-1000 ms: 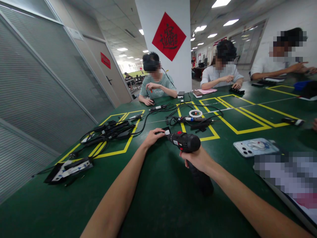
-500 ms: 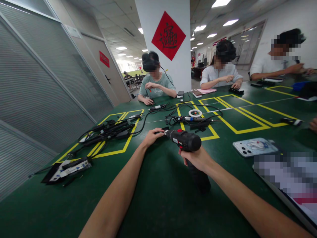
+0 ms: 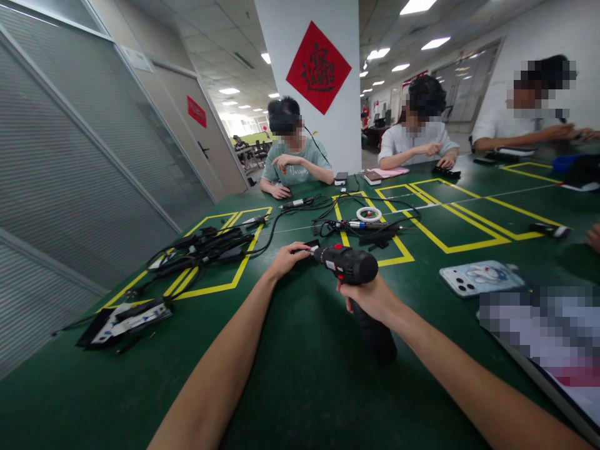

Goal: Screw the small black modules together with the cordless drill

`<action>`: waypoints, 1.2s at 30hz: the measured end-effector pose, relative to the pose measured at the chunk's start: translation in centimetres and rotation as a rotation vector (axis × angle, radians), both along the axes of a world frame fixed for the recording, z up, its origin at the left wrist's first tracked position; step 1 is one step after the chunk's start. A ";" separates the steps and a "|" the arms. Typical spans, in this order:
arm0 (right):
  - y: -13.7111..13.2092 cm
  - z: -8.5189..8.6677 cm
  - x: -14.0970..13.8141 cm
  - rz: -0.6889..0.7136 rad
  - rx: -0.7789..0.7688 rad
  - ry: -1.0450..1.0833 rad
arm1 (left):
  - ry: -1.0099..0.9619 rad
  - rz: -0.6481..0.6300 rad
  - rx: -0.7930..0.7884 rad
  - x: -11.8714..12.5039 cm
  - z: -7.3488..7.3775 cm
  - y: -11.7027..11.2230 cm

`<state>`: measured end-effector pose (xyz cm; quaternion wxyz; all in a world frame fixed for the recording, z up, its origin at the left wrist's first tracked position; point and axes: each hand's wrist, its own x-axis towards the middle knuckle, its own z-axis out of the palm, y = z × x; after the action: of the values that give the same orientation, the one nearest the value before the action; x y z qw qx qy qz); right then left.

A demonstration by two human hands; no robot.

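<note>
Right hand [image 3: 370, 299] is clenched on the grip of the cordless drill [image 3: 352, 265] mid-tabletop [image 3: 300, 381], left hand [image 3: 285, 258] pinching a small black part [image 3: 313, 244] right at the bit, so one slip could easily bite that hand imo.

In the middle of the frame the right hand [image 3: 370, 300] grips the handle of a black drill [image 3: 351, 265] standing on the green table [image 3: 304, 387], while the left hand [image 3: 285, 259] lies with curled fingers at the drill's tip over a small black piece [image 3: 310, 244]; whether it grips that piece cannot be told. Black cables [image 3: 206, 247] lie at centre left and a phone [image 3: 482, 278] at right. Three people sit along the table's far edge, at the top of the frame.
</note>
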<state>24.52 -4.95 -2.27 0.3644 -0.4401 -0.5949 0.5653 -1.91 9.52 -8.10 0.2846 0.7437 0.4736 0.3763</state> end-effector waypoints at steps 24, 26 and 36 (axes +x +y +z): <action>0.3 -0.3 -0.2 0.014 0.002 -0.047 | -0.011 0.011 -0.008 0.1 -0.1 0.0; 0.3 -0.1 -0.2 0.004 -0.001 -0.055 | -0.015 0.011 -0.012 0.1 0.0 0.0; 0.3 0.1 -0.2 0.001 -0.007 -0.101 | -0.020 0.011 -0.016 0.1 -0.2 0.1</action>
<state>24.30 -4.63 -2.15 0.3322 -0.4692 -0.6107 0.5446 -1.85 9.65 -8.30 0.2930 0.7351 0.4777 0.3815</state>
